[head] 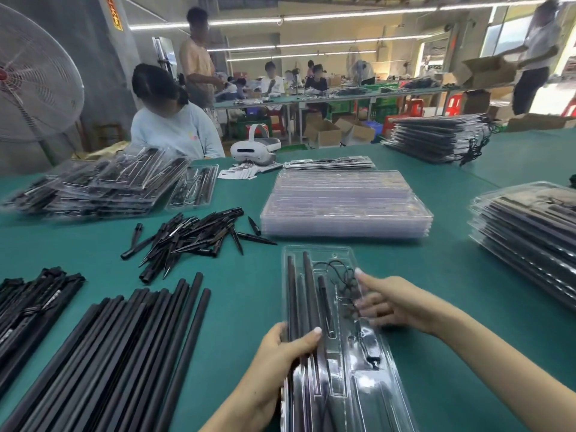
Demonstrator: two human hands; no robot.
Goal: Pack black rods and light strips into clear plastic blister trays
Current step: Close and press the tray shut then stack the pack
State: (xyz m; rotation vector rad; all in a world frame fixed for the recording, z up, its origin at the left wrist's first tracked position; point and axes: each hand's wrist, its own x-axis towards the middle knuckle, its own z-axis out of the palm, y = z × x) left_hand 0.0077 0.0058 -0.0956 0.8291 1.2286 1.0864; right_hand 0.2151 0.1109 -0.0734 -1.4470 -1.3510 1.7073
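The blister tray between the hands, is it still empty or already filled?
Filled. The blister tray holds black rods in its left slots and a thin black cord on the right.

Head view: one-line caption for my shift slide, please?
Left hand grips the blister tray holding black rods; right hand rests on its right side.
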